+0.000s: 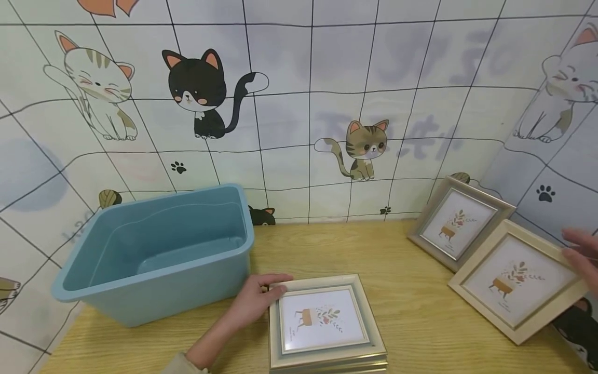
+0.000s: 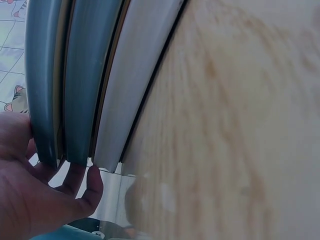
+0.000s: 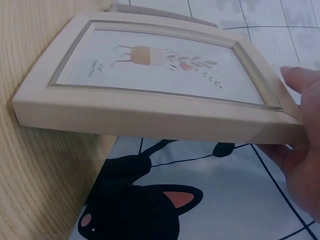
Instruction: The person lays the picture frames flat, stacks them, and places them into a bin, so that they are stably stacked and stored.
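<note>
In the head view, a stack of picture frames (image 1: 322, 324) lies on the table at front centre, the top one showing a plant-pot print turned sideways. My left hand (image 1: 254, 298) holds the stack's far left corner, thumb over the top frame. Three frame edges (image 2: 82, 85) show in the left wrist view, fingertips against their ends. On the right, a cream picture frame (image 1: 514, 283) leans back at a slant. My right hand (image 1: 586, 254), partly cut off, grips its upper right corner; the right wrist view has the thumb (image 3: 300, 77) on the front side and fingers behind.
A silver-taupe picture frame (image 1: 458, 223) leans at the back right, partly behind the cream one. Left of the stack stands a blue plastic bin (image 1: 168, 291), its inside bare. A cat-print wall covering (image 1: 289, 114) rises behind the wooden table (image 1: 411, 322).
</note>
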A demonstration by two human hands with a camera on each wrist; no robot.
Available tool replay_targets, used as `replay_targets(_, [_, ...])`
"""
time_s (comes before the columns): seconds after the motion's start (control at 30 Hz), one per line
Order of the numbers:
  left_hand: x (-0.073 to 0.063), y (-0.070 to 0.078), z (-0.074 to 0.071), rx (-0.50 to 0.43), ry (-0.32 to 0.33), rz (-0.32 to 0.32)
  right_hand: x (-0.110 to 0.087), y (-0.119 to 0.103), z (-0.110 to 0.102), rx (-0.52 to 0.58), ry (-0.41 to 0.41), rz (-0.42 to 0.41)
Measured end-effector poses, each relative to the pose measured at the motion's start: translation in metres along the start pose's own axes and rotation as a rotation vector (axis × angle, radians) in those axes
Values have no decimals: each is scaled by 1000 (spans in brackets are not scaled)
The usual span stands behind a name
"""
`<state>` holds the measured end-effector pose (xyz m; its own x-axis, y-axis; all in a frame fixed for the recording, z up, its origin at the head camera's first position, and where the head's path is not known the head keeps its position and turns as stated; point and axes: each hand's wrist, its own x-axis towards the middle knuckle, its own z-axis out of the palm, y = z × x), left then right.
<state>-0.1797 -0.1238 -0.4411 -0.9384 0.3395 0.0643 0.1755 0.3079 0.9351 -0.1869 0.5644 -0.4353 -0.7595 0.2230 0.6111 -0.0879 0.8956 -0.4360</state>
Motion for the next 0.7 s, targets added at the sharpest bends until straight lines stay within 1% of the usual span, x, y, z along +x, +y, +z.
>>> replay_targets(0.07, [0, -1, 1, -3, 7, 2, 4, -2, 0, -4, -58, 17])
replay_targets(0.17, [0, -1, 1, -8, 10, 0, 7, -17, -4, -28, -144, 58])
replay_targets(0.27, [0, -1, 2, -11, 8, 2, 8, -41, -12, -46, -205, 27])
replay_targets(0.3, [0, -1, 2, -12, 8, 3, 8, -48, -15, -50, -212, 6])
replay_targets(0.4, [0, 0, 1, -17, 6, -7, 7, -69, -20, -2, -220, -72])
replay_targets(0.43, [0, 0, 1, -22, 5, -12, 5, -73, -20, 13, -213, -77])
replay_targets(0.57, [0, 1, 1, -28, 1, -26, 2, -90, -20, 44, -198, -25])
replay_targets(0.7, [-1, 1, 0, -19, -2, -6, -7, -104, -22, 95, -210, 47])
